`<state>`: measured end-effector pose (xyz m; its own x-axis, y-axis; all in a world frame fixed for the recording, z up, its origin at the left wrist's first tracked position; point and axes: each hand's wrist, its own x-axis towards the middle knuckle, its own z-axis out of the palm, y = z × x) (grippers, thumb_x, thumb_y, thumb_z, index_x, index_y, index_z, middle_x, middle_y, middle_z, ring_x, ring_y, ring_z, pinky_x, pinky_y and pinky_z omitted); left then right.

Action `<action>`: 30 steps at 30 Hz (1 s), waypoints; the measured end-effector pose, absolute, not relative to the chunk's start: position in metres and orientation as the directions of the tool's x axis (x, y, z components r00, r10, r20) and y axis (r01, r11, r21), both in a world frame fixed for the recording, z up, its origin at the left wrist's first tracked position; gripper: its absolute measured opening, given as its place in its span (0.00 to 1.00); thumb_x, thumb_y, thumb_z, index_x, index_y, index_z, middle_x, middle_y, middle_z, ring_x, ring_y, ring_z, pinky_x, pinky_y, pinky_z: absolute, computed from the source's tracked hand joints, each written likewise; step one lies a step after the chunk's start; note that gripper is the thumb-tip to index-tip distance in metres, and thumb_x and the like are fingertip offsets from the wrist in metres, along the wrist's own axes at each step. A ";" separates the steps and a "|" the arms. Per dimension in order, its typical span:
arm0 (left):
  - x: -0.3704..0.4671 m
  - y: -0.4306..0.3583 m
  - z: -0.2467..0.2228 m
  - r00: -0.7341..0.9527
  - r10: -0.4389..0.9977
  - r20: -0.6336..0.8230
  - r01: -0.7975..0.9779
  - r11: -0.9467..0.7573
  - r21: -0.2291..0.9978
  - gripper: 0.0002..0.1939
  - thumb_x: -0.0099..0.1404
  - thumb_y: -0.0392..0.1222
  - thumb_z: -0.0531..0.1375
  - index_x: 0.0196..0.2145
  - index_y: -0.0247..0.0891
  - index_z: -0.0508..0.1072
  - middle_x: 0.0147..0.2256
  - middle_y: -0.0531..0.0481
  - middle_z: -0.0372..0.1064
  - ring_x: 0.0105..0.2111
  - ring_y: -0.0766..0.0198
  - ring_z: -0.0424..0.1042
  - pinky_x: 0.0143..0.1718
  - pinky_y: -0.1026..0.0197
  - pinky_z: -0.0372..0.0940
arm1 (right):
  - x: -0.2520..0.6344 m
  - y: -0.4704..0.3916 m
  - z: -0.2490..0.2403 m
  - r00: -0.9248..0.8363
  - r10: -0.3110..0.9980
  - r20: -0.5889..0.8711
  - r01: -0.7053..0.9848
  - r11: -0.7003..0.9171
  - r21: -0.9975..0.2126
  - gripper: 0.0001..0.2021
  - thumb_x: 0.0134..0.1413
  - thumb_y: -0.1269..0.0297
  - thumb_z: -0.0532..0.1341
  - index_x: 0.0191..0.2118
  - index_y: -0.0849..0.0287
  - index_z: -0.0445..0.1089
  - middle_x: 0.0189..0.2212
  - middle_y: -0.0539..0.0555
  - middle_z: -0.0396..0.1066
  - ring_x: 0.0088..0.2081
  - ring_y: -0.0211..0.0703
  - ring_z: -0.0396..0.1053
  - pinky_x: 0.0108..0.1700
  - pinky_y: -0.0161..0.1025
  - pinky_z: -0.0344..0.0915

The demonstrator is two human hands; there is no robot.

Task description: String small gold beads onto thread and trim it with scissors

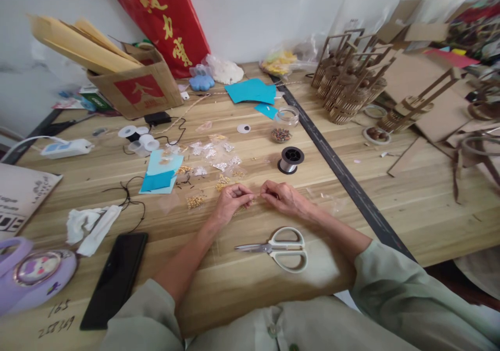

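My left hand [234,201] is closed in a pinch over the middle of the wooden table. Facing it, a small gap away, my right hand [283,196] also pinches with its fingertips. What either hand holds is too small to make out. Scissors with cream handles [289,249] lie just below my hands. A spool of clear line [291,160] stands beyond my right hand. To the left of my left hand are gold beads [195,201], and more small gold pieces [222,181] lie just beyond it. Small bags of silvery pieces [211,152] are spread farther back.
A glass jar of beads [283,127] stands behind the spool. Blue cards [158,179], a black phone [115,280] and crumpled tissue [91,228] lie to the left. A dark strip [332,158] crosses the table. Small wooden baskets [347,88] crowd the back right, a cardboard box [136,85] the back left.
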<state>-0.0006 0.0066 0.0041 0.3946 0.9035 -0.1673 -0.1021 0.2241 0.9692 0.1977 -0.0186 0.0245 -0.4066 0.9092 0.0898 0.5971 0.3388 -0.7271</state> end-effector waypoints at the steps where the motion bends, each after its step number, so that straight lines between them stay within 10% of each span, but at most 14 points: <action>1: -0.001 0.007 0.004 0.402 0.900 -0.171 -0.116 0.235 0.965 0.14 0.46 0.43 0.71 0.26 0.32 0.74 0.19 0.52 0.71 0.19 0.70 0.68 0.23 0.68 0.63 | 0.198 -0.018 0.024 -0.407 0.909 0.093 0.597 0.342 -0.726 0.05 0.58 0.66 0.54 0.36 0.60 0.65 0.20 0.45 0.61 0.20 0.33 0.54 0.26 0.31 0.50; 30: 0.003 0.004 0.001 0.452 0.865 -0.216 -0.009 0.247 0.969 0.17 0.45 0.48 0.71 0.27 0.32 0.74 0.19 0.52 0.72 0.19 0.69 0.70 0.24 0.66 0.66 | 0.196 -0.020 0.028 -0.429 0.899 0.089 0.380 0.269 -0.885 0.07 0.58 0.66 0.53 0.42 0.60 0.62 0.21 0.43 0.57 0.22 0.32 0.51 0.25 0.30 0.50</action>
